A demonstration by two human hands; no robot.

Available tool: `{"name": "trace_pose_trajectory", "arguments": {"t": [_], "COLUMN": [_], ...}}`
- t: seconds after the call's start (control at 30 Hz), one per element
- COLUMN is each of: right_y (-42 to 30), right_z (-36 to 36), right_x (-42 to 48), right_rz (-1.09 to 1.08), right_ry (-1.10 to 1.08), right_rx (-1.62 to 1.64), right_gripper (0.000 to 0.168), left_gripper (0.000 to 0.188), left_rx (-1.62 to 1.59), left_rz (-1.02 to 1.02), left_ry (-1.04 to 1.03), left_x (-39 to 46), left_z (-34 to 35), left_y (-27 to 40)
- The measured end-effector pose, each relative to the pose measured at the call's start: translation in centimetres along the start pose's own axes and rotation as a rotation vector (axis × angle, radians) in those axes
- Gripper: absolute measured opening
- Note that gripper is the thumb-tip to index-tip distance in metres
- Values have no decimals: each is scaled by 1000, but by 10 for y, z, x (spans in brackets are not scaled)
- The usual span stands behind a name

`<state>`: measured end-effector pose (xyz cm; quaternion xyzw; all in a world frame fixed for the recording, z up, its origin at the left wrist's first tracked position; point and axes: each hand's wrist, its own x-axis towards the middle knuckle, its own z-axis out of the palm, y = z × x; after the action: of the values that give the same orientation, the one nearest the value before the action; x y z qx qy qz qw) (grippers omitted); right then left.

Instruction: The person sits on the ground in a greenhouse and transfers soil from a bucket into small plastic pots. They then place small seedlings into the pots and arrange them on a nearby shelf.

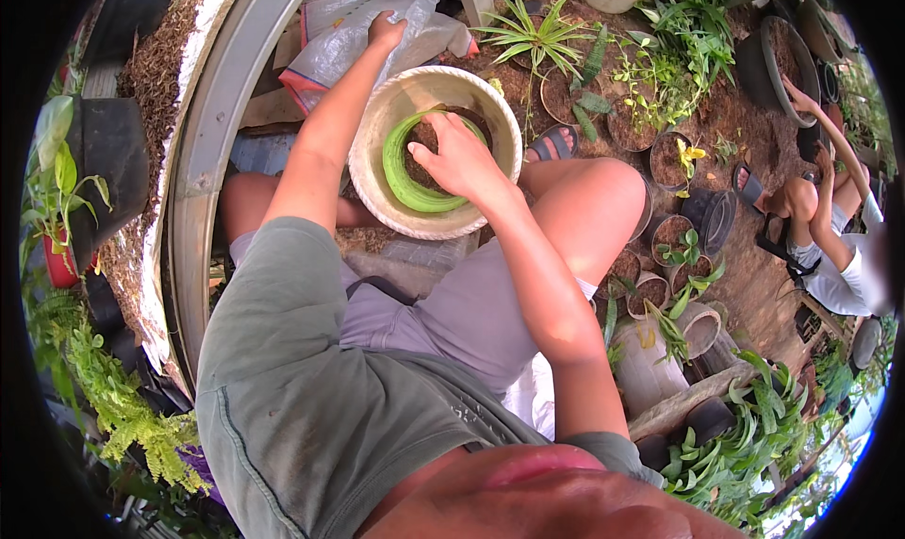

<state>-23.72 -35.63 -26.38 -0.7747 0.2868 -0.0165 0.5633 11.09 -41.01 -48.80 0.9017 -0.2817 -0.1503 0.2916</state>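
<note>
A large cream pot [364, 178] with a rope-patterned rim stands between my knees. Inside it sits a bright green round container [403, 185], with dark soil [418, 166] visible within its rim. My right hand [459, 156] reaches over the green rim, thumb and fingers apart, fingertips near the soil. Beyond the cream pot, my left hand [386, 30] grips a whitish plastic woven sack [339, 37] with red edging. Its fingers are partly hidden, and what the sack contains cannot be seen.
A curved metal beam [212, 115] runs close on my left. Potted plants, among them a spider plant [535, 36], and several small soil-filled pots [647, 293] crowd the right. Another person [838, 256] sits at far right, one hand at a large dark pot [771, 72].
</note>
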Motion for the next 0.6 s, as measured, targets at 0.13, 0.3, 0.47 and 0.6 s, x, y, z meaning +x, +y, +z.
{"name": "trace_pose_trajectory", "arguments": {"t": [0.13,0.3,0.47,0.6], "right_y": [-1,12,24,30], "right_z": [4,-5,-11,-1], "right_x": [3,18,30,38], "right_rz": [-21,21,140,100], "right_ry": [-14,143,220,198], "right_rx": [-15,-133,-80,-60], "right_gripper": [55,46,47,50], "left_gripper": [49,36,39,53], "left_rx": [-36,-292,-213,92], "left_rz": [134,238,313,232], "left_ry": [-26,-457,-548,-853], "left_x": [-9,-78,-169,-233], "left_z": [5,-11,-66,-137], "left_y": [0,35,5,4]}}
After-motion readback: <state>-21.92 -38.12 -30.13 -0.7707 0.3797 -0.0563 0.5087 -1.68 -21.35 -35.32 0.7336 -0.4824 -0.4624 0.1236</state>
